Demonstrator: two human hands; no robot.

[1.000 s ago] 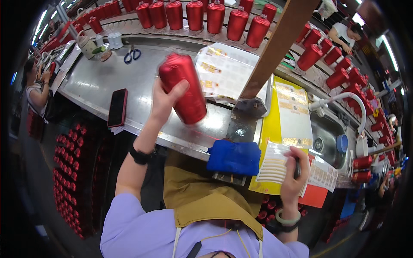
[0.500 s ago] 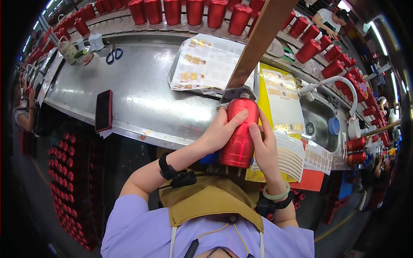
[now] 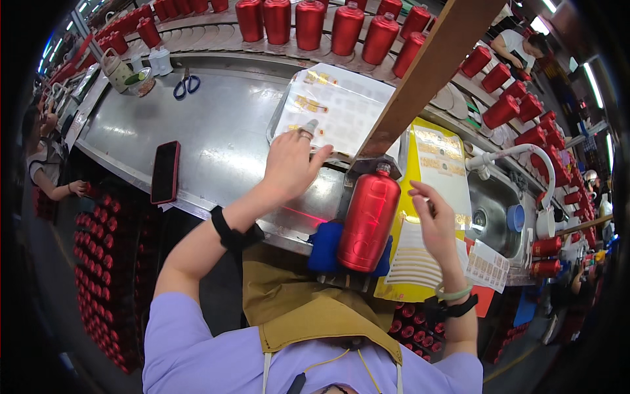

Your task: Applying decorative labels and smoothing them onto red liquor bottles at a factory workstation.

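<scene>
My left hand (image 3: 293, 161) reaches over the near left part of a white sticker sheet (image 3: 354, 105) with gold and red decals, which lies on a tray. Its fingers are stretched out, the thumb apart, and a grey cover sits on one fingertip. I cannot tell if that fingertip touches the sheet. A glossy red bottle (image 3: 371, 223) lies in front of me on a blue padded rest (image 3: 325, 246), its neck against the bracket at the foot of a wooden post. Beside the bottle, my right hand (image 3: 438, 223) hovers with loosely bent fingers apart, seemingly holding nothing.
The brown wooden post (image 3: 426, 72) slants up across the bench. A phone (image 3: 165, 172) and scissors (image 3: 186, 85) lie left. Another decal sheet (image 3: 443, 164) on yellow backing and a sink (image 3: 489, 217) are right. Red bottles (image 3: 309, 25) line the conveyor behind; people sit at both sides.
Both hands have let go of the red bottle, which stays on the blue rest. My left hand has moved up and left to the sticker sheet; my right hand has drawn away rightward.
</scene>
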